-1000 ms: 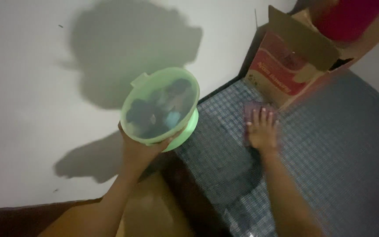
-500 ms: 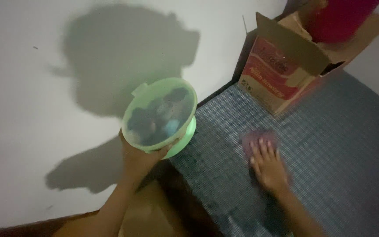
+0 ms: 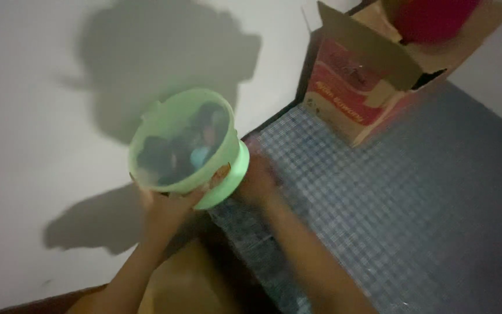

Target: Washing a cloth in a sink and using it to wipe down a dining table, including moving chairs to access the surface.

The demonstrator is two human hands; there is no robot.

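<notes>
1. Checked blue surface (image 3: 379, 221): I see it bare now where the right hand lay flat a second ago.
2. Cardboard box (image 3: 373, 87): far corner, unmoved.
3. Green tub (image 3: 184, 145): raised before the wall, dark contents inside.
4. Left hand (image 3: 167, 206): fingers cup the tub's base.
5. Right hand (image 3: 257, 180): risen to the tub's side; blurred, grip unclear.

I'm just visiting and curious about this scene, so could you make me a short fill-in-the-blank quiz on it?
1. The left hand holds up a round bowl coloured light ____.
2. The cardboard box stands on a checked ____.
3. The thing inside the box is coloured ____.

Missing words: green; cloth; red.
</notes>
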